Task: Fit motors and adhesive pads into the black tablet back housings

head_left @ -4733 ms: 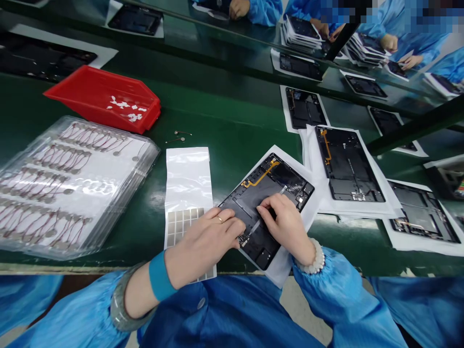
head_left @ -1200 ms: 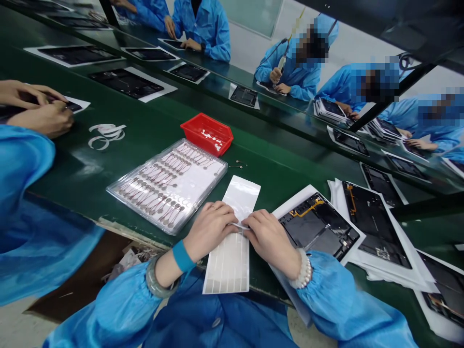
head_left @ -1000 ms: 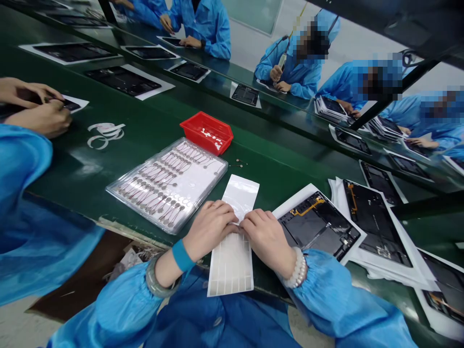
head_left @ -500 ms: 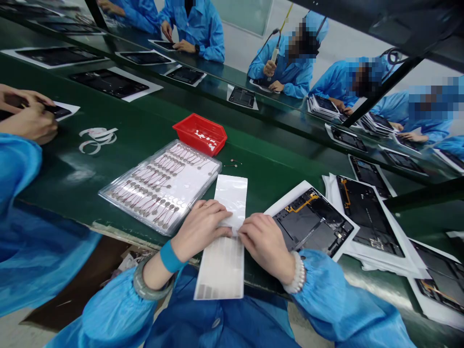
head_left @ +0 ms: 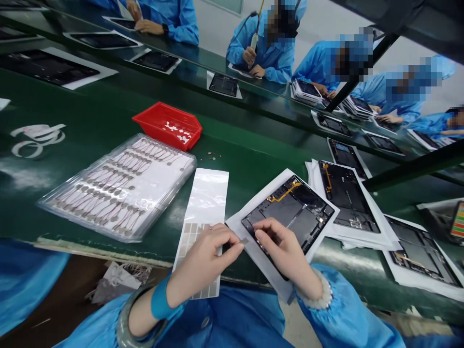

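Green workbench point(head_left: 250, 154) fills my view, with a black tablet back panel point(head_left: 290, 212) lying on white paper point(head_left: 235, 224) at lower centre. My left hand point(head_left: 203, 263) pinches a small grey foil patch point(head_left: 245, 240) just off the panel's edge. My right hand point(head_left: 286, 256) rests its fingertips point(head_left: 258, 233) on the panel; I cannot tell whether they grip anything. A strip of grey patches point(head_left: 194, 241) lies under the left hand.

The head-worn camera looks forward and down, close above the left hand point(head_left: 203, 261) and right hand point(head_left: 286, 253)
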`<state>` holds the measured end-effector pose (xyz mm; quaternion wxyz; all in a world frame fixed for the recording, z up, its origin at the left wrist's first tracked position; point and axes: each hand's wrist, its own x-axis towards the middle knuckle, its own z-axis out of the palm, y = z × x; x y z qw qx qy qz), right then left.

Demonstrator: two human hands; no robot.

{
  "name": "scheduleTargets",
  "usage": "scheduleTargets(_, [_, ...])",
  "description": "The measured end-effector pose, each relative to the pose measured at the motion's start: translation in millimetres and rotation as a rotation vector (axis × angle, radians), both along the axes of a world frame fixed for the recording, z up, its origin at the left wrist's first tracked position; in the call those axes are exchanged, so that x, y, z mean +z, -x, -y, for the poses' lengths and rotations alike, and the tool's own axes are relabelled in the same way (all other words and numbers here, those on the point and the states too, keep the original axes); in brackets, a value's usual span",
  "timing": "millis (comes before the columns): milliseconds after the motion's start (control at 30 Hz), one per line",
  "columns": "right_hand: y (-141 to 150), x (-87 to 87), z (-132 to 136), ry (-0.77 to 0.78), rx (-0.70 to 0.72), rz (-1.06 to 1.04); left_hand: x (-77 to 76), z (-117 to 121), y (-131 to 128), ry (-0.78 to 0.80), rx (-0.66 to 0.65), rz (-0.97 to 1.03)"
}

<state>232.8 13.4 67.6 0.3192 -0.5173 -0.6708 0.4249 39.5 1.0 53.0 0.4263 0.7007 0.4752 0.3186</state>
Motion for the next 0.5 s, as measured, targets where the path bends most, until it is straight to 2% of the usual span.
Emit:
scheduleTargets(100, [-5.3, -1.1, 0.9, -0.078, 0.044, 0.044, -1.4, 0.4, -4.8, 0.000, 0.001, -0.029])
scheduleTargets(200, [-7.9, -1.3, -0.3, -0.034, 0.132, 0.042, -4.5, 0.0, -10.1, -0.015, -0.029, -0.050])
scheduleTargets(300, [-14.9, -0.2, -6.3, -0.022, 0.116, 0.036, -8.3, -1.8, -12.9, -0.067, -0.032, -0.110])
scheduleTargets(400, [-28.9, 0.3, -14.3, -0.068, 0.045, 0.106, -12.1, -2.4, -15.1, -0.261, -0.052, -0.252])
scheduleTargets(500, [-41.8, -2.5, -17.8, -0.088, 0.062, 0.296, -18.0, -1.0, -20.1, -0.517, -0.206, -0.405])
